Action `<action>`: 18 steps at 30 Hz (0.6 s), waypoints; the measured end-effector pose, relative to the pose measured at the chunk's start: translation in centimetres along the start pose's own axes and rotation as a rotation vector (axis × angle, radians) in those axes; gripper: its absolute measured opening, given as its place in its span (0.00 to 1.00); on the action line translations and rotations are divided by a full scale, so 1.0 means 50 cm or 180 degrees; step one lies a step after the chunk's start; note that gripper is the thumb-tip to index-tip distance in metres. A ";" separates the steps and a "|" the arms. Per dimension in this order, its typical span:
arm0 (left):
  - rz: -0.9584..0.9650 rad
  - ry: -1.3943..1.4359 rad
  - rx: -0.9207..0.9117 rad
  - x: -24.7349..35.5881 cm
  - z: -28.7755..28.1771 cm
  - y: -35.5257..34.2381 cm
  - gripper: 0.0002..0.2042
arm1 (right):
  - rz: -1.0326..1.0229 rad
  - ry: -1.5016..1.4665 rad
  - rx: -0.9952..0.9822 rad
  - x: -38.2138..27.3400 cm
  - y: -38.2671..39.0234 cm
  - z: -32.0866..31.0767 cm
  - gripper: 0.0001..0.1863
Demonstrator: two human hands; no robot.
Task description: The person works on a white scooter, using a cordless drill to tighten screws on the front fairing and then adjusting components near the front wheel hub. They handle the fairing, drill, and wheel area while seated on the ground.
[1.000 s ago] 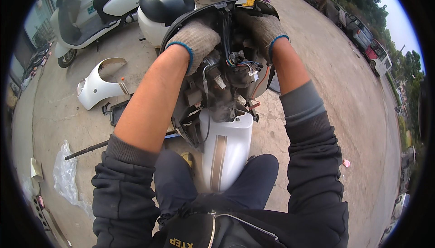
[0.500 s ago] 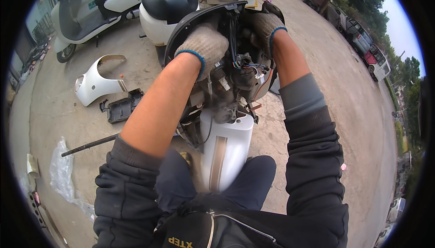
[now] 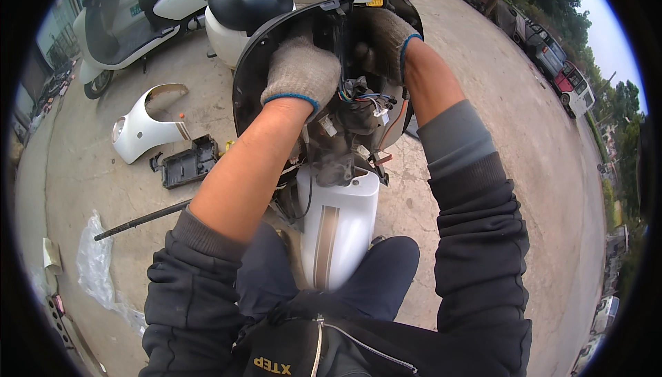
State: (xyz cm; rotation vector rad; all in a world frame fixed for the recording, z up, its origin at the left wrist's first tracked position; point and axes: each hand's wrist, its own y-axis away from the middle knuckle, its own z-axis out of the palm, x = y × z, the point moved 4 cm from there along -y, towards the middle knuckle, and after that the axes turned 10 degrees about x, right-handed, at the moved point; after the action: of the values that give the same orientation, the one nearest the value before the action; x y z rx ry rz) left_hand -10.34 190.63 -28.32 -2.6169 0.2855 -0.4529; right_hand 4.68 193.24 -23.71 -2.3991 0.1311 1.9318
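At the far left, a clear plastic bag [image 3: 93, 267] lies crumpled on the concrete ground [image 3: 483, 101], with a dark metal rod [image 3: 141, 220] running from it toward the person's left arm. Above these, a loose white scooter panel [image 3: 141, 129] rests on the ground, and a black plastic tray [image 3: 185, 163] sits just beside it. A white scooter [image 3: 124, 15] is parked behind them.

In the middle stands the scooter front [image 3: 317, 101], its black shell opened so that a bundle of wires [image 3: 362, 98] and connectors shows inside; the white front fender [image 3: 334, 229] sits below, between the person's knees. The left hand [image 3: 301, 74], in a grey knit glove, is curled and presses on the left side of the opening, touching the black shell. The right hand [image 3: 383, 43], gloved the same, reaches into the upper right of the cavity, fingers bent around something among the wires; what it grips cannot be told.

Far right, parked cars [image 3: 562, 77] line the road.
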 end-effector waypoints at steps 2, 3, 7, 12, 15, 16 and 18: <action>0.0111 -0.0148 -0.0086 -0.004 0.004 -0.012 0.16 | 0.0012 0.0041 -0.0094 -0.002 0.006 -0.002 0.11; 0.0168 -0.0220 -0.0128 -0.006 0.005 -0.016 0.16 | 0.0031 0.0093 -0.0036 -0.004 0.008 -0.003 0.12; -0.0035 0.0102 0.0114 -0.017 -0.009 -0.020 0.16 | 0.0203 0.0041 -0.0024 -0.008 0.014 -0.003 0.14; -0.0311 0.0182 0.0306 -0.020 -0.026 -0.024 0.17 | 0.0509 -0.0155 -0.0075 -0.005 0.004 -0.003 0.15; -0.0594 0.0319 0.0468 -0.015 -0.028 -0.019 0.18 | 0.0548 -0.0214 -0.0101 -0.002 0.001 -0.003 0.15; -0.0733 0.0446 0.0578 -0.015 -0.030 -0.016 0.18 | 0.0512 -0.0196 -0.0086 -0.002 0.002 -0.004 0.14; -0.0708 0.0404 0.0427 -0.014 -0.033 -0.018 0.19 | 0.0445 -0.0145 -0.0013 -0.003 0.004 -0.003 0.14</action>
State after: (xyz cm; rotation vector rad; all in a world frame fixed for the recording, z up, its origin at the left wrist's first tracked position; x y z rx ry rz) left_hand -11.48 190.92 -26.71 -2.5023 0.0026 -0.6905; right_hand 4.78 193.02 -23.54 -2.4062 0.3007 2.0446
